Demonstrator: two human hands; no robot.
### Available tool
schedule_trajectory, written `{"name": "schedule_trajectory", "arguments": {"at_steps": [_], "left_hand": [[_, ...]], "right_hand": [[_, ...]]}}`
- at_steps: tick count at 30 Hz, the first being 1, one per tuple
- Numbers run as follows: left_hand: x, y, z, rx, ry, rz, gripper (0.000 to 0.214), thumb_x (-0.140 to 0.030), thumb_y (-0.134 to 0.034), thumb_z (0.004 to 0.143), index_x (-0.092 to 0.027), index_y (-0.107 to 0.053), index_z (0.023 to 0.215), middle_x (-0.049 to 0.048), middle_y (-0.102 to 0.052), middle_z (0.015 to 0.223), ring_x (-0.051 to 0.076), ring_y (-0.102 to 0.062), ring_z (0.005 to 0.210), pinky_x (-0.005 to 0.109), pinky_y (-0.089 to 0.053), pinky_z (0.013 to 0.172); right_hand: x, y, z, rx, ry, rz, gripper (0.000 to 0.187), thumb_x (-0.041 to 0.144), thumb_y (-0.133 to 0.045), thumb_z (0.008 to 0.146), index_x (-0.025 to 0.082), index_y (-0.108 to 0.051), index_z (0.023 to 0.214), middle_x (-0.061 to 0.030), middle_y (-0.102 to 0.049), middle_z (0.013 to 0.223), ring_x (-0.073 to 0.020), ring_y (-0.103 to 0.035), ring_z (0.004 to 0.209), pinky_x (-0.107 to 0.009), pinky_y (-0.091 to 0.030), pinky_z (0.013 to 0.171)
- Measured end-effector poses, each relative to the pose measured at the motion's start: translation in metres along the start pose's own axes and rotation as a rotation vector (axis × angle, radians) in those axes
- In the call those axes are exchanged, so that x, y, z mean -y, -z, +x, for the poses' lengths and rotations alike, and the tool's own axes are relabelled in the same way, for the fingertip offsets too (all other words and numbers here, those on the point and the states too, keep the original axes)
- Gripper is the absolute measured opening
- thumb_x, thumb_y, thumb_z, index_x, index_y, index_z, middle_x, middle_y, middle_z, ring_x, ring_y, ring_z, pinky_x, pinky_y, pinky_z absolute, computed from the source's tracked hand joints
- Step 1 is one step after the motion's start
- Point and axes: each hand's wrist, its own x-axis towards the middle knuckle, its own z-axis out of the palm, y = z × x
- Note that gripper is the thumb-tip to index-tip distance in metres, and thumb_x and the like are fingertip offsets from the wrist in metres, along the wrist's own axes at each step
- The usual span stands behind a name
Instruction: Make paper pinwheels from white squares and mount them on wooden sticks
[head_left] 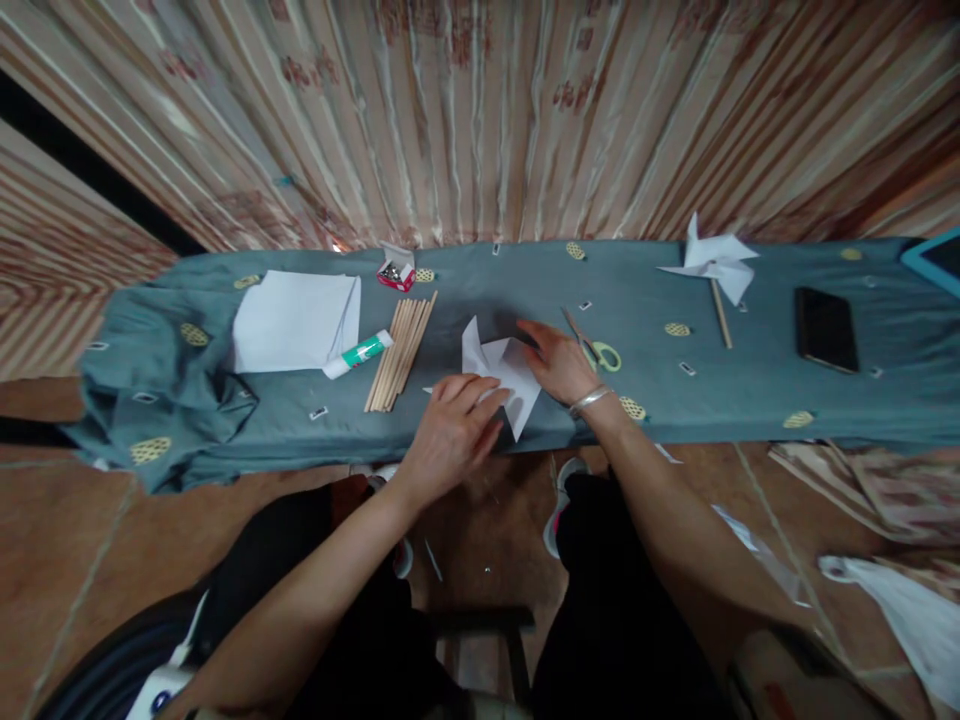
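A partly folded white paper piece (501,372) lies on the blue-grey cloth (480,300) near the table's front edge. My left hand (454,435) rests on its lower left corner, fingers curled and pressing on the paper. My right hand (559,362) lies over the paper's right side, fingers stretched flat toward the left; a metal bangle sits on that wrist.
Yellow-handled scissors (596,350) lie just right of my right hand. To the left are wooden sticks (401,350), a glue stick (358,354), a stack of white paper (296,322) and a small pin box (396,272). A finished paper pinwheel (714,265) and a black phone (825,328) lie at the right.
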Motion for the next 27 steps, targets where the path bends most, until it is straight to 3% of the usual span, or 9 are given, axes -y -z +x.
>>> {"name": "schedule_trajectory", "arguments": {"at_steps": [4, 9, 20, 24, 27], "left_hand": [[-0.024, -0.017, -0.007, 0.135, -0.061, -0.028, 0.029, -0.023, -0.06, 0.09, -0.015, -0.06, 0.118, 0.0113, -0.066, 0.119, 0.026, -0.055, 0.111, 0.043, -0.046, 0.093], [-0.021, -0.031, -0.009, 0.148, -0.071, 0.056, 0.026, -0.015, -0.057, 0.091, -0.015, -0.061, 0.116, 0.0085, -0.067, 0.114, 0.023, -0.055, 0.108, 0.04, -0.043, 0.092], [0.014, -0.017, -0.007, 0.044, 0.0, 0.078, 0.024, -0.011, -0.052, 0.089, -0.019, -0.073, 0.097, 0.0093, -0.069, 0.114, 0.025, -0.055, 0.108, 0.046, -0.043, 0.093], [0.026, -0.008, -0.006, -0.004, 0.046, 0.078, 0.026, -0.01, -0.05, 0.089, -0.018, -0.073, 0.1, 0.0095, -0.071, 0.112, 0.025, -0.056, 0.105, 0.046, -0.044, 0.092], [0.022, -0.005, -0.008, -0.043, 0.04, 0.06, 0.024, -0.017, -0.052, 0.093, -0.018, -0.069, 0.109, 0.0085, -0.071, 0.112, 0.024, -0.056, 0.106, 0.044, -0.043, 0.091]], "right_hand": [[0.005, -0.011, 0.008, 0.043, 0.031, 0.019, 0.054, 0.009, -0.041, 0.082, 0.012, -0.055, 0.134, -0.0118, -0.065, 0.134, -0.0244, -0.061, 0.122, -0.044, -0.047, 0.107], [0.011, -0.008, 0.012, 0.035, -0.06, -0.048, 0.053, 0.013, -0.045, 0.083, 0.012, -0.056, 0.134, -0.0098, -0.075, 0.112, -0.0262, -0.068, 0.105, -0.043, -0.052, 0.099], [0.01, 0.017, -0.006, 0.069, -0.186, -0.094, 0.05, 0.016, -0.05, 0.083, 0.014, -0.06, 0.132, -0.0068, -0.077, 0.103, -0.0268, -0.072, 0.098, -0.041, -0.056, 0.088], [0.012, 0.018, -0.016, 0.086, -0.209, -0.099, 0.047, 0.018, -0.052, 0.084, 0.016, -0.061, 0.13, -0.0071, -0.077, 0.103, -0.0273, -0.072, 0.097, -0.039, -0.056, 0.087], [0.014, 0.017, -0.02, 0.098, -0.214, -0.113, 0.046, 0.018, -0.052, 0.085, 0.014, -0.06, 0.13, -0.0094, -0.077, 0.103, -0.0279, -0.072, 0.097, -0.038, -0.055, 0.087]]}}
